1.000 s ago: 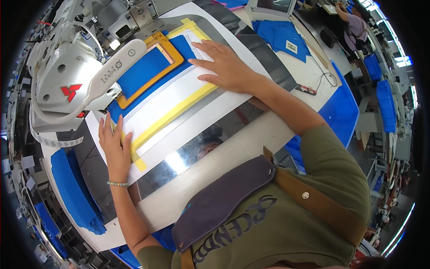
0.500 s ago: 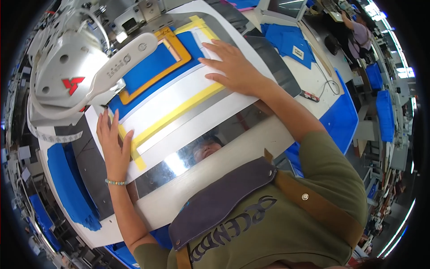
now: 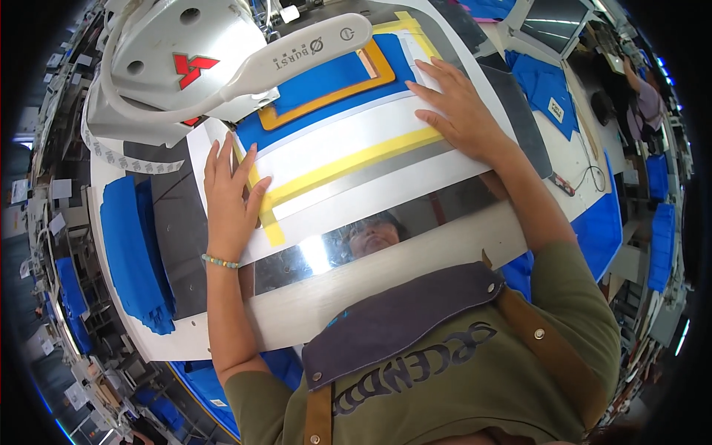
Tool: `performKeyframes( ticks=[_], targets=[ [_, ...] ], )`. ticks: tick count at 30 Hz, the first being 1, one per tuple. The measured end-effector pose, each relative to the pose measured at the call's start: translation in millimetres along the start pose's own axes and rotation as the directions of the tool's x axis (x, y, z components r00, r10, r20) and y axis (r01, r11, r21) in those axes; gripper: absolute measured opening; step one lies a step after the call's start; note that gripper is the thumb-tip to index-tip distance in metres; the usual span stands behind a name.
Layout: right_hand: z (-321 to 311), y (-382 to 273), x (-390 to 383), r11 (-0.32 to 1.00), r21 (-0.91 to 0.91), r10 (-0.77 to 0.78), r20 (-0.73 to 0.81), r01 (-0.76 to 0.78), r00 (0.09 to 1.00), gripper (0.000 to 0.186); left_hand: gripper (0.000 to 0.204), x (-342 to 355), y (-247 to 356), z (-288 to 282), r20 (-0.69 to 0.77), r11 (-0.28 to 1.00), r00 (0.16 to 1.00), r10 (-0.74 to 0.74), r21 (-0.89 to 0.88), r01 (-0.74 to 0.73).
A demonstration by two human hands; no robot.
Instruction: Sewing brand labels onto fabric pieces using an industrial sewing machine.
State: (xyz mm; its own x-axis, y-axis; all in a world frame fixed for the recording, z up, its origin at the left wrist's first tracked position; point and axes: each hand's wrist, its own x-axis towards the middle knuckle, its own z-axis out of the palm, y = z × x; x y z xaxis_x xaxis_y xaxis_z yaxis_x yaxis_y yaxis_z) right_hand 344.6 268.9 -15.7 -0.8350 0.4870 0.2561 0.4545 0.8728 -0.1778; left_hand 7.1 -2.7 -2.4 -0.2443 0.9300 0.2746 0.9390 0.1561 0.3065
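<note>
A white sheet (image 3: 348, 152) edged with yellow tape lies on the worktable under a sewing machine head (image 3: 167, 63). On it rests blue fabric (image 3: 297, 133), with an orange rectangular frame (image 3: 326, 106) on top. My left hand (image 3: 231, 189), a beaded bracelet at its wrist, lies with fingers spread on the sheet's left taped edge. Flat on the right end of the sheet is my right hand (image 3: 463, 111), fingers apart, near the fabric's right edge. Neither hand holds anything. A pale lamp arm (image 3: 297, 55) hides part of the frame, and the needle area is out of sight.
Folded blue fabric (image 3: 133, 252) is stacked at the table's left. More blue pieces (image 3: 545, 89) lie at the far right, near a small red-and-black tool (image 3: 561, 184). A blue bin (image 3: 599, 230) stands beside the right edge. Another person (image 3: 649, 104) works at the far right.
My view has turned, so the table and machine appear shifted to the right. Both hands stay spread flat on the sheet, in about the same places on it.
</note>
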Motion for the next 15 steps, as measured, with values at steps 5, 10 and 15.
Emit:
performKeyframes(
  ticks=[5,10,15],
  targets=[
    [-1,1,1,0.997,0.019,-0.074,-0.057,0.075,0.996,0.048,0.052,0,-6,1,0.060,0.998,0.998,0.023,0.051,-0.026],
    [4,7,3,0.994,0.024,-0.101,-0.076,0.103,0.992,0.045,0.047,1,4,-16,0.098,0.999,0.994,0.052,0.006,-0.053],
    [-2,51,47,0.967,0.230,-0.073,-0.143,0.105,0.987,0.037,0.029,-35,27,-161,0.058,0.964,0.996,0.063,-0.260,-0.046]
  ],
)
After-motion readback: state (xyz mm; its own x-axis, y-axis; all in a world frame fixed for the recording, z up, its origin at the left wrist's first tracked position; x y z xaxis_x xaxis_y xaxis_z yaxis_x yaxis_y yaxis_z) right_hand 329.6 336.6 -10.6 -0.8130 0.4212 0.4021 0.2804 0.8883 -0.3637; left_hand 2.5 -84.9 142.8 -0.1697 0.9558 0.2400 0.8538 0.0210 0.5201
